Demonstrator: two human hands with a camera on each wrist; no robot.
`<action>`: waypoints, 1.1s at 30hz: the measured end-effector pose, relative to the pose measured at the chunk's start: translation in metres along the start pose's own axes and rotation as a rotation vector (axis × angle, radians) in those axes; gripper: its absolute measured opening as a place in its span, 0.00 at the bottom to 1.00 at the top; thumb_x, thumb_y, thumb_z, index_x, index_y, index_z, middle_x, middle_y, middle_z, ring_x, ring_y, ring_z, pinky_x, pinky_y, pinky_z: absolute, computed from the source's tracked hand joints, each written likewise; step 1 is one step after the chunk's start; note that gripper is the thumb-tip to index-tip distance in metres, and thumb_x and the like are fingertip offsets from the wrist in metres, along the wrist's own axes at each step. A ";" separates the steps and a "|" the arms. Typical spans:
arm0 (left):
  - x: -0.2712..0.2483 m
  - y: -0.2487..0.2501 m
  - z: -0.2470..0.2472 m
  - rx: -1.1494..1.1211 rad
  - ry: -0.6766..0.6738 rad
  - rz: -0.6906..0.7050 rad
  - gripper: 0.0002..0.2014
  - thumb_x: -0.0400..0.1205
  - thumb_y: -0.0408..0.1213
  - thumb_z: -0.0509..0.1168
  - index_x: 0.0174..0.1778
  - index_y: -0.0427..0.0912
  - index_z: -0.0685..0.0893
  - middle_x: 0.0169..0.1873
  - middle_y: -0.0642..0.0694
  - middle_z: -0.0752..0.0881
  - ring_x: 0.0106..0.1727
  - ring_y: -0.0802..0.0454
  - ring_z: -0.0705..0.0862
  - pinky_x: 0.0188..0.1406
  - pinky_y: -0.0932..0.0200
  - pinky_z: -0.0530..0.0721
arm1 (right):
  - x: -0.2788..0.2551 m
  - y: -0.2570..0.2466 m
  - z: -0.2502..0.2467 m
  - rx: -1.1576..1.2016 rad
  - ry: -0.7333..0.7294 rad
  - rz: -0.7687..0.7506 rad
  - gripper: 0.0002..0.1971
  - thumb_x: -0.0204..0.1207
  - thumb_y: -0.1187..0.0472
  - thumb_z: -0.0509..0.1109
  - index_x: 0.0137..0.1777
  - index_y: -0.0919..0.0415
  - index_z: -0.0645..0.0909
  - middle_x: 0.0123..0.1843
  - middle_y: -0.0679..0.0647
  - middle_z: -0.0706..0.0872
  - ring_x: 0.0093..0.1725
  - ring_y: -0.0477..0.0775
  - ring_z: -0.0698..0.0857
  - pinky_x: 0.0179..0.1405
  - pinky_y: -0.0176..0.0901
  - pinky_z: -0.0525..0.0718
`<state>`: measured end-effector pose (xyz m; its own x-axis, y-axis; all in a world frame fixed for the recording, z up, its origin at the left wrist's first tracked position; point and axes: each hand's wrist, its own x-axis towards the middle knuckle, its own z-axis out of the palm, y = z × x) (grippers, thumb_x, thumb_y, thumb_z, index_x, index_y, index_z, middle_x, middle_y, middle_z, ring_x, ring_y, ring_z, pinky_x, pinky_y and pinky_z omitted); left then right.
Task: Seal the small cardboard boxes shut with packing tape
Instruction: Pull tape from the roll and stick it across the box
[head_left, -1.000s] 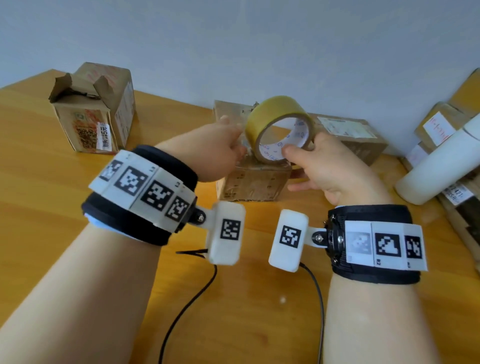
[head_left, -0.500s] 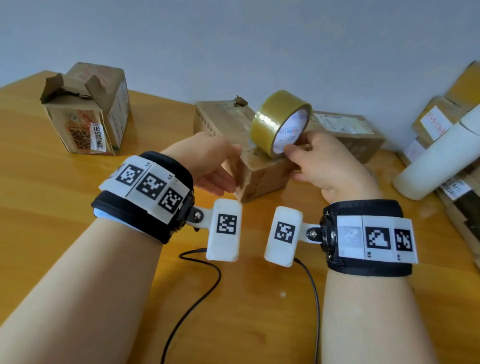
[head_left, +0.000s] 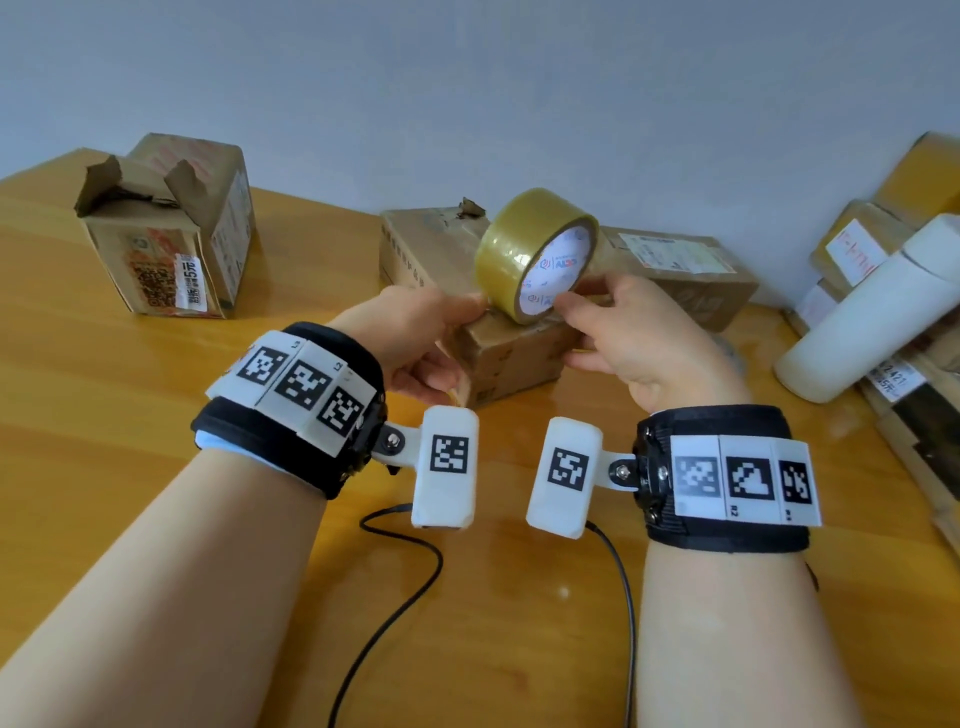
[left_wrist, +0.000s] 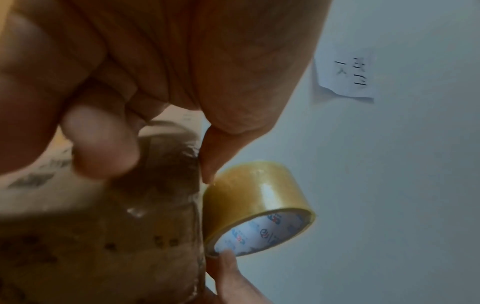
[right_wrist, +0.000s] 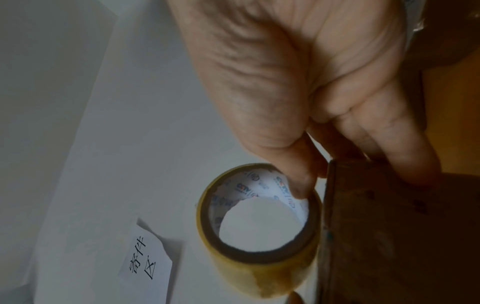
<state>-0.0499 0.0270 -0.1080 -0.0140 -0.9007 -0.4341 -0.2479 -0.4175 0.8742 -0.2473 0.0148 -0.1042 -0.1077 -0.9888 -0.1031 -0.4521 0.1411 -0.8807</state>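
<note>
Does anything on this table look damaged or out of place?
Yes. The cardboard box at the far left has torn, ragged top flaps standing open, so it is not sealed. A small scrap of torn cardboard also sticks up from the box behind the tape roll.
</note>
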 end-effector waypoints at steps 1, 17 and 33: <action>-0.001 0.002 -0.003 0.067 0.082 0.028 0.29 0.80 0.57 0.70 0.63 0.33 0.77 0.35 0.41 0.83 0.29 0.50 0.82 0.27 0.55 0.87 | -0.001 -0.001 0.001 0.026 -0.003 -0.002 0.23 0.84 0.53 0.74 0.77 0.56 0.77 0.71 0.57 0.82 0.64 0.57 0.87 0.58 0.53 0.93; -0.012 0.017 -0.013 1.196 0.253 0.483 0.20 0.85 0.60 0.57 0.69 0.58 0.79 0.68 0.48 0.75 0.76 0.43 0.67 0.73 0.39 0.64 | -0.006 -0.008 -0.004 -0.023 0.127 -0.022 0.12 0.82 0.50 0.76 0.57 0.51 0.77 0.63 0.55 0.84 0.54 0.55 0.90 0.49 0.54 0.94; -0.008 0.006 -0.004 1.069 0.107 0.598 0.46 0.61 0.70 0.76 0.76 0.67 0.69 0.75 0.54 0.65 0.74 0.46 0.62 0.72 0.45 0.61 | -0.027 -0.024 -0.006 -0.142 -0.274 -0.151 0.23 0.65 0.42 0.85 0.57 0.48 0.88 0.45 0.41 0.88 0.54 0.46 0.89 0.51 0.51 0.91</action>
<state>-0.0479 0.0314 -0.0979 -0.3308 -0.9430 0.0375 -0.8994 0.3270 0.2902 -0.2385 0.0382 -0.0777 0.2032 -0.9724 -0.1142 -0.5659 -0.0215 -0.8242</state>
